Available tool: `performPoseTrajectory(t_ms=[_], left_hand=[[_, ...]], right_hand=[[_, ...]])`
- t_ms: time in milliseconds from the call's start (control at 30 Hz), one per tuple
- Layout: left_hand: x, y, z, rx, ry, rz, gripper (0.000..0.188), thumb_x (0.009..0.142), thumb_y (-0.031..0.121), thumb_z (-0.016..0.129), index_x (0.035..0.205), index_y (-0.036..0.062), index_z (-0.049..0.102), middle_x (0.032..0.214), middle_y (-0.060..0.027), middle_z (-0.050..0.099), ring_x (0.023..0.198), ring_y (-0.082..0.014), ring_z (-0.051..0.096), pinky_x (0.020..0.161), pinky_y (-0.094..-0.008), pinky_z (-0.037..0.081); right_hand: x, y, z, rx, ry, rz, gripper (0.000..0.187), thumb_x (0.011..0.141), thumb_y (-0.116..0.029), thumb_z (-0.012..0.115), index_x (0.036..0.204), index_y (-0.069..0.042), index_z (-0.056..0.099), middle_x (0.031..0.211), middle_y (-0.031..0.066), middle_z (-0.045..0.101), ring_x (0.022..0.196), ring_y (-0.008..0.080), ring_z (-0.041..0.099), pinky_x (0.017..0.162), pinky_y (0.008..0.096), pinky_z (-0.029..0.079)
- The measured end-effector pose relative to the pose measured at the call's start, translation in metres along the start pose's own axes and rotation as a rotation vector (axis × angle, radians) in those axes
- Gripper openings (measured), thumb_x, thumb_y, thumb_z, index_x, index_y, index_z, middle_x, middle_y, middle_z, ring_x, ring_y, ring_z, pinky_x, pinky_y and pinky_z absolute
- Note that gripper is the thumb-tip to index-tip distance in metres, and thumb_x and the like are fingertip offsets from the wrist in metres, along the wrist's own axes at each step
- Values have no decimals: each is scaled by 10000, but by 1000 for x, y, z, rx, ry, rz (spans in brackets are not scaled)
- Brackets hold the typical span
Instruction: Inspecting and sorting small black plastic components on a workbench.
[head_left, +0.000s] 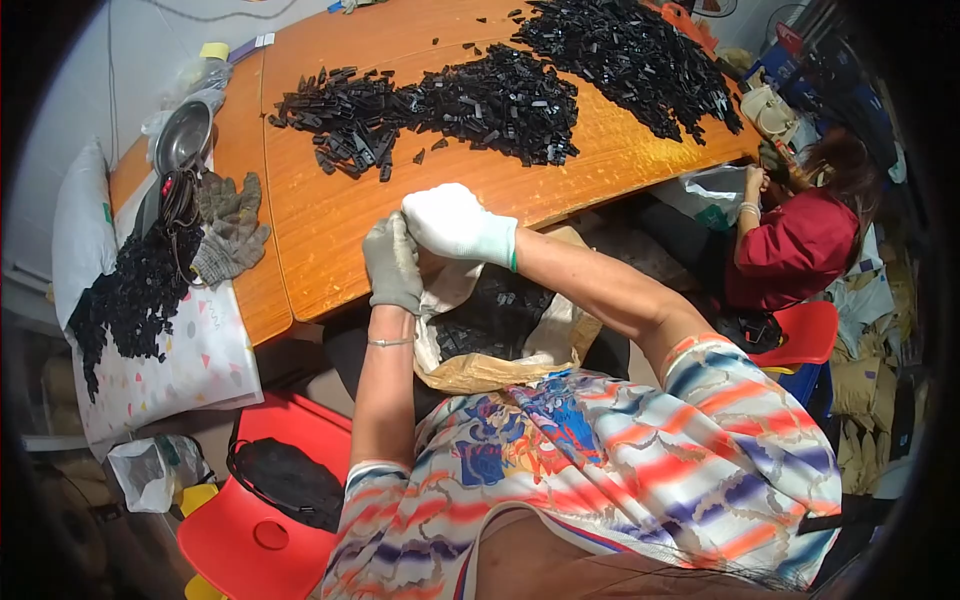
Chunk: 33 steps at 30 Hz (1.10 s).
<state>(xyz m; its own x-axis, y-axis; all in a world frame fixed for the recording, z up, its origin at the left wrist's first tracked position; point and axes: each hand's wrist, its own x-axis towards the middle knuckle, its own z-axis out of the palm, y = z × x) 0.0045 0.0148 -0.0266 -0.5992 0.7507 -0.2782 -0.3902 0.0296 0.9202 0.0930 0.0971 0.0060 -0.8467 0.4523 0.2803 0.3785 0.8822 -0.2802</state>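
My left hand [392,264], in a grey glove, is closed, its fingertips against my right hand [458,222]. The right one wears a white glove and has its fingers curled in too. Whatever they pinch between them is hidden. Both are at the table's near edge, above the far side of an open sack [480,374] with a pale lining. Inside the sack lie many small black plastic pieces [492,322]. Beyond my hands, on the orange-brown table [335,235], similar pieces form a left heap [345,118] and a middle heap [505,105].
A larger black heap [630,65] covers the far right of the table. Left are a metal bowl [184,138], spare grey gloves [230,225] and black scraps [135,295] on a patterned sheet. A person in dark red [800,250] works at right. A red chair [235,530] stands lower left.
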Motion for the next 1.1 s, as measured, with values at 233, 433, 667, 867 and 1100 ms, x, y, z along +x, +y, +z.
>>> performPoseTrajectory(t_ms=[233, 433, 667, 867, 1100], left_hand=[[-2, 17, 2, 15, -206, 9, 239, 969, 260, 477, 820, 78, 515, 627, 29, 449, 471, -35, 348, 396, -197, 266], [-5, 17, -10, -146, -246, 12, 176, 967, 209, 505, 931, 38, 534, 704, -3, 526, 514, -32, 421, 443, -158, 343], [-17, 6, -9, -257, -283, -42, 144, 967, 190, 511, 952, 49, 539, 720, -11, 530, 532, -33, 425, 456, -155, 337], [-44, -3, -20, -210, -355, -115, 214, 976, 241, 500, 907, 45, 551, 668, 32, 468, 498, -23, 348, 438, -156, 272], [-68, -10, -16, 970, -268, 609, 269, 875, 174, 582, 1132, 101, 606, 943, -143, 657, 833, -301, 647, 740, -379, 504]], right_hand=[[2, 12, -6, 41, -11, 185, 204, 835, -266, 537, 901, -117, 660, 809, 127, 664, 778, 341, 642, 712, 444, 507], [9, 20, -38, 659, -173, 308, 353, 884, -344, 538, 1083, -77, 656, 921, 89, 678, 817, 182, 651, 713, 305, 505], [-8, 26, -27, 1208, -161, 207, 287, 880, -238, 629, 1046, -6, 657, 920, 35, 657, 794, 92, 576, 727, 231, 467], [-19, 21, -12, 1074, -220, 295, 239, 862, -247, 645, 827, -11, 658, 724, 20, 622, 619, 89, 537, 603, 240, 448], [18, 87, -2, 428, -74, 185, 402, 874, -423, 559, 718, -64, 652, 632, 99, 604, 575, 213, 558, 595, 335, 454]])
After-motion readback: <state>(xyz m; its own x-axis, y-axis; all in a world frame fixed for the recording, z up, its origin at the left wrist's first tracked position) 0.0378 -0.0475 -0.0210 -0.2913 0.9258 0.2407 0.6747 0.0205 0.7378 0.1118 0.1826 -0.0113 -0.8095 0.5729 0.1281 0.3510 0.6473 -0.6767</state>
